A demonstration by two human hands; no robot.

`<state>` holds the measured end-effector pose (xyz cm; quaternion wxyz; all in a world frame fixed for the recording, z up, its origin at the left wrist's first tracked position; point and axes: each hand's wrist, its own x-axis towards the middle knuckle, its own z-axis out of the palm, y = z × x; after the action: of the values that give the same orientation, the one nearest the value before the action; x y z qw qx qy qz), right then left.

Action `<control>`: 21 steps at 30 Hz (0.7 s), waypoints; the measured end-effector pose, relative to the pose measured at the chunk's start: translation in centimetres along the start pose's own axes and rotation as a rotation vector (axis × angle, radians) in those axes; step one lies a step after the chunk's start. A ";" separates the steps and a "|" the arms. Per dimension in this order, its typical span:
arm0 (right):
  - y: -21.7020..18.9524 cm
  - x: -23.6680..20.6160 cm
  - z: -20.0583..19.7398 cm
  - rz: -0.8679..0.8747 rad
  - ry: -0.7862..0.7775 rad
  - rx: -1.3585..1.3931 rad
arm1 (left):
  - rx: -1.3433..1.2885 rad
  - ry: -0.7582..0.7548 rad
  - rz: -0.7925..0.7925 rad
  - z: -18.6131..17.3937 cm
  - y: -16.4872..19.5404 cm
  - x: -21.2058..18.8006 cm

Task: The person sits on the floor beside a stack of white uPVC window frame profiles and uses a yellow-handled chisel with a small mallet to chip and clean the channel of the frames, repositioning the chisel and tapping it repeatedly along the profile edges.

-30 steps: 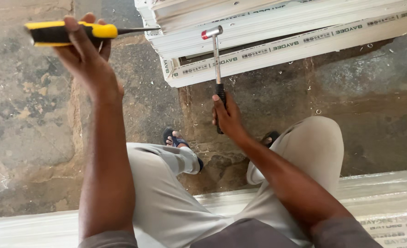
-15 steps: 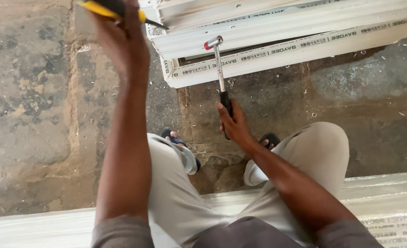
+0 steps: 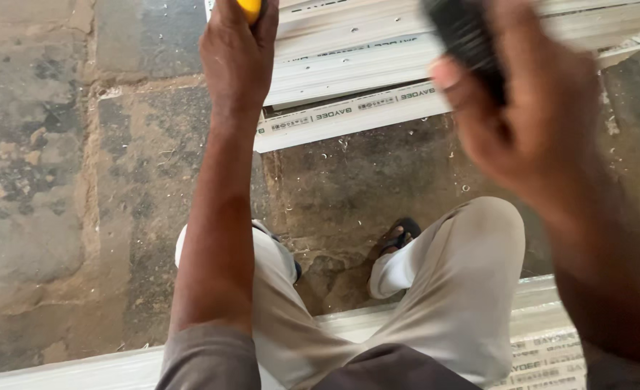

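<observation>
In the head view we see the left hand (image 3: 237,54) clenched on a yellow tool handle (image 3: 250,9), cut off at the top edge. The blurred right hand (image 3: 533,108) grips one dark handle (image 3: 464,36). Several white profiles (image 3: 349,68) lie on a rough concrete floor (image 3: 38,180).

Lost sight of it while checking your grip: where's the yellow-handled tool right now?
In the head view it's at the top edge, left of centre: the yellow-handled tool is gripped in the left hand, over the end of the white profiles.
</observation>
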<state>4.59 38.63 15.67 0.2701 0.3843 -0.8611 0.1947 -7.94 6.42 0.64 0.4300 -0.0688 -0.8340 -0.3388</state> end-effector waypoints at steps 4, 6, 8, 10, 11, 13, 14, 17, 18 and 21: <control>-3.1 2.8 -0.2 0.055 0.006 0.246 | 0.051 0.012 -0.014 -0.8 -1.5 0.1; -4.6 4.1 1.0 0.079 -0.144 -0.057 | -0.024 0.001 -0.072 -1.2 -2.2 0.2; -5.1 5.3 1.7 0.024 -0.202 -0.122 | -0.022 -0.006 -0.035 -1.2 -2.6 0.0; -5.2 5.3 1.5 0.063 -0.247 -0.118 | -0.031 -0.029 -0.021 -1.2 -2.8 -0.3; -4.9 5.2 1.0 0.109 -0.257 -0.076 | -0.026 -0.031 -0.026 -1.2 -2.8 -0.4; -4.3 4.5 0.7 0.120 -0.254 -0.032 | 0.007 -0.007 -0.007 -1.1 -2.7 -0.7; -4.1 4.0 0.9 0.093 -0.236 -0.031 | 0.030 0.014 0.024 -1.1 -2.5 -0.9; -2.9 3.8 1.7 0.005 -0.152 -0.052 | 0.002 0.023 0.043 -1.1 -2.1 -0.6; -2.7 3.9 2.2 -0.022 -0.125 -0.058 | -0.022 0.011 0.031 -1.2 -2.0 -0.5; -2.6 4.6 3.6 0.101 -0.433 -0.088 | -0.039 -0.028 -0.018 -1.6 -1.8 -0.3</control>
<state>2.91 32.45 16.00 0.0851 0.3615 -0.9247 0.0832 -7.40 4.15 0.13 0.4139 -0.0743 -0.8337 -0.3579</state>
